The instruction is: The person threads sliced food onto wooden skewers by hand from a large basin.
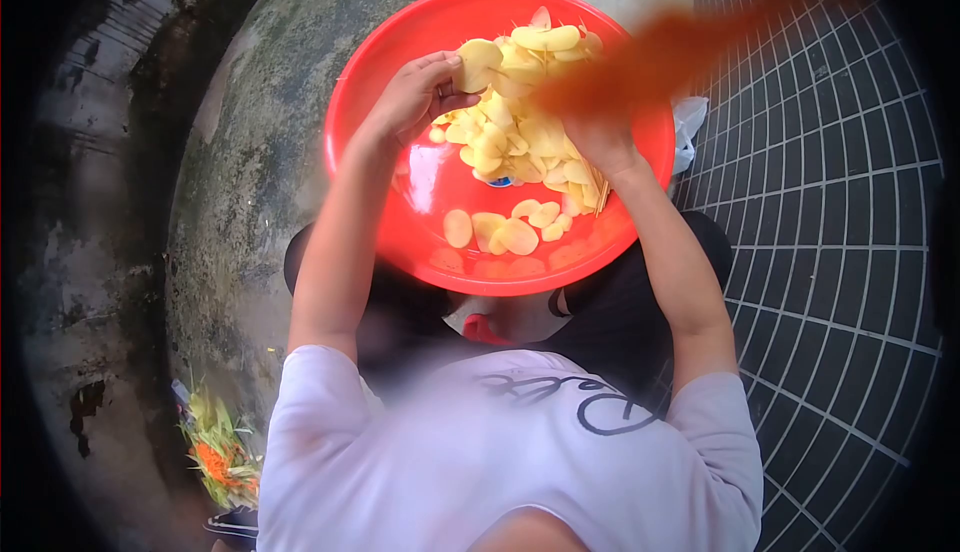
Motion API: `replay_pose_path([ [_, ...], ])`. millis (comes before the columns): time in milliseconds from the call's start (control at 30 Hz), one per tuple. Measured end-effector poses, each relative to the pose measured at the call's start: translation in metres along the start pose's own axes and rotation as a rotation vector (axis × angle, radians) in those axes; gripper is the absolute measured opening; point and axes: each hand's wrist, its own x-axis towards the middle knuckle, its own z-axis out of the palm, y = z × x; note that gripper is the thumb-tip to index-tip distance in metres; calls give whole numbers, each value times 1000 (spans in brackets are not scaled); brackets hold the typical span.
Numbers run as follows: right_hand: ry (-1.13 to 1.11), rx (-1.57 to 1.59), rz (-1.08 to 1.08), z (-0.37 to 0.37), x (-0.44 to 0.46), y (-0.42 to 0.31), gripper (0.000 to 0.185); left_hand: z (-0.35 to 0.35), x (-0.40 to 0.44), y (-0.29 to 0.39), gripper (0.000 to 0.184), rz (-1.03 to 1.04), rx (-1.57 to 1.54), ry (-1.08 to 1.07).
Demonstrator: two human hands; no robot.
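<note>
My left hand is closed in a pinch on a round, pale yellow potato slice, held above the left side of a heap. That heap of potato slices lies in a wide red plastic basin. My right hand is at the heap's right side, its fingers hidden behind an orange-brown blur. Just below it, thin wooden sticks show their ends beside the slices. Several loose potato slices lie apart on the basin's near side.
The basin sits in front of my knees. A white plastic bag lies against its right side. Dark tiles cover the right, stained concrete the left. Green and orange scraps lie at lower left.
</note>
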Motion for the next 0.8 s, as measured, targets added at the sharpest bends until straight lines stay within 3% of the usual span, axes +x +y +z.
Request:
replay_pose_path([
  [367, 45, -27, -28, -4, 0, 0, 15, -1, 0, -2, 34, -19, -28, -59],
  [467, -25, 35, 72, -6, 3, -1, 14, -3, 1, -3, 34, -35, -8, -62],
  [567, 62, 41, 13, 0, -1, 4, 13, -3, 1, -2, 33, -47, 12, -62],
  [800, 38, 46, 6, 3, -3, 4, 8, -2, 3, -4, 31, -55, 22, -21],
])
